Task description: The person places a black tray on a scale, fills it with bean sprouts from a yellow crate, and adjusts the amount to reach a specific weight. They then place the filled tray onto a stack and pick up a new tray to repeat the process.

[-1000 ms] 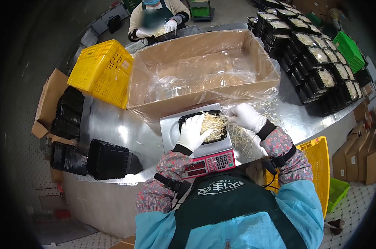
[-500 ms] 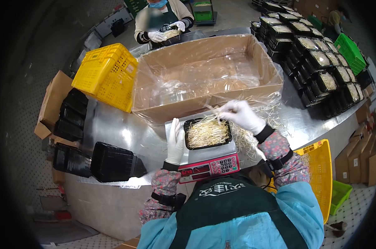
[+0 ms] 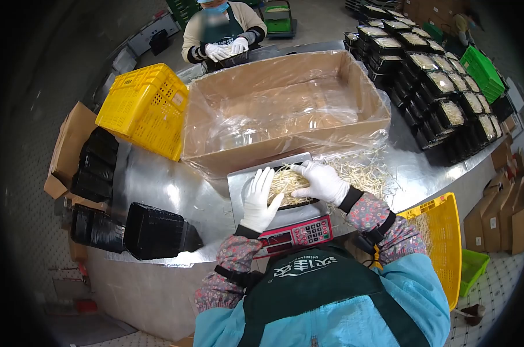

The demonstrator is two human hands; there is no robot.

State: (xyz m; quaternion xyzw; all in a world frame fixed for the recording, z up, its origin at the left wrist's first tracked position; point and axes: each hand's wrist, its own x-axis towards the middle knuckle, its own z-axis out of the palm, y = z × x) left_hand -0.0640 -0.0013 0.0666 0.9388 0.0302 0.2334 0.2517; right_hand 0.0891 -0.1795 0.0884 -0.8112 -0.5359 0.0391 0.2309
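Note:
A black plastic tray point(image 3: 301, 205) heaped with bean sprouts point(image 3: 286, 184) sits on the metal plate of a red digital scale point(image 3: 312, 232). My left hand point(image 3: 260, 199), in a white glove, leans against the tray's left side, fingers stretched out and thumb apart. From the right, my gloved right hand point(image 3: 324, 184) curves over the sprouts and the tray's edge, its thumb and forefinger spread. Both hands hide the tray's sides. More loose bean sprouts point(image 3: 363, 176) are scattered on the metal table just beyond my right hand.
A plastic-lined cardboard box point(image 3: 285, 147) stands behind the scale, a yellow crate point(image 3: 140, 110) to its left. Empty black trays point(image 3: 155, 231) lie at left; filled trays point(image 3: 441, 84) are stacked at right. Another yellow crate point(image 3: 444, 248) is beside me. A co-worker point(image 3: 230, 32) handles a tray opposite.
My right hand has come down and left from above the tray's right corner, where it held some sprouts, onto the heap. My left hand has tilted inward over the tray's left side.

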